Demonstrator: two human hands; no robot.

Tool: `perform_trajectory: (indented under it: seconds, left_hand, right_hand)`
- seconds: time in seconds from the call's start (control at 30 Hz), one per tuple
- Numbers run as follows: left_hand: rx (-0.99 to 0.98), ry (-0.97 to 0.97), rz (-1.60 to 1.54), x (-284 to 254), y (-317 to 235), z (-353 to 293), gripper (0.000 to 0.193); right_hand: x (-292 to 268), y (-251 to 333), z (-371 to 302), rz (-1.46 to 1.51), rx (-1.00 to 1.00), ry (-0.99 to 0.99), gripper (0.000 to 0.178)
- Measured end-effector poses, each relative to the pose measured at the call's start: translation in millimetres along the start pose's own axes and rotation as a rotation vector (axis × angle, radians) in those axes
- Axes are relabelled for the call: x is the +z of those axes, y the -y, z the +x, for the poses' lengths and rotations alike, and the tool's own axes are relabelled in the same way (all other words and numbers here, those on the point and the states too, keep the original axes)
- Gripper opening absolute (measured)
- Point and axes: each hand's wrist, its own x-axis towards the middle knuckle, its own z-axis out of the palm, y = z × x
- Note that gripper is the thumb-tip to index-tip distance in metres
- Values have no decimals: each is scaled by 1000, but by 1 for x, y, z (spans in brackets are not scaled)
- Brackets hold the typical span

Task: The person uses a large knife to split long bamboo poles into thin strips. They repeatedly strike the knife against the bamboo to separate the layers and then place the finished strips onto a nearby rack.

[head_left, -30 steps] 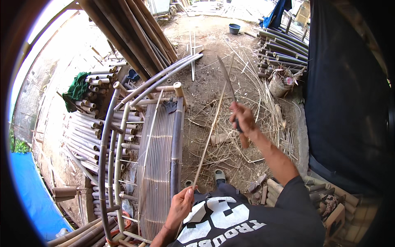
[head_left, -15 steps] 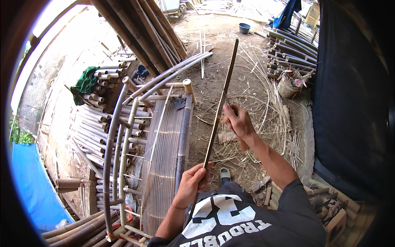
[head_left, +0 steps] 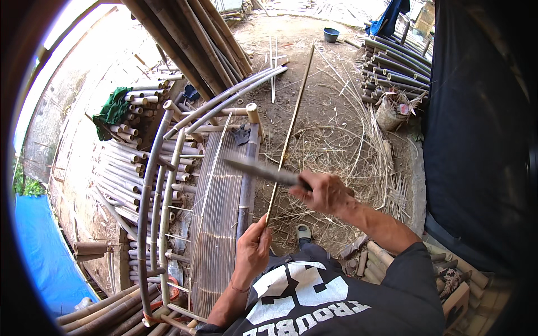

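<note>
My left hand is closed around the lower part of a long, narrow bamboo strip, which slants up and away from me. In my right hand is the handle of a large knife, its blade pointing left. The blade crosses the strip a little above my left hand and is somewhat smeared by motion. Whether its edge touches the strip I cannot tell.
To my left stands a bamboo bench with a slatted seat and a dark cloth on it. Beyond lie stacked bamboo poles. Shavings litter the ground. More poles and a dark curtain are at right.
My right hand has come off the strip and lower, and the knife blade now shows across it. The strip has turned, looking thinner and paler. My left hand has shifted slightly left.
</note>
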Motion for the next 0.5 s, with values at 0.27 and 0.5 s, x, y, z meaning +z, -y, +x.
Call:
perform_trajectory:
  seconds: [0.27, 0.5]
  left_hand:
    - [94, -14, 67, 1, 5, -9, 35]
    - [27, 79, 111, -8, 5, -44, 34]
  right_hand:
    - [1, -7, -1, -16, 29, -62, 57]
    - [-31, -87, 18, -131, 309, -90, 57]
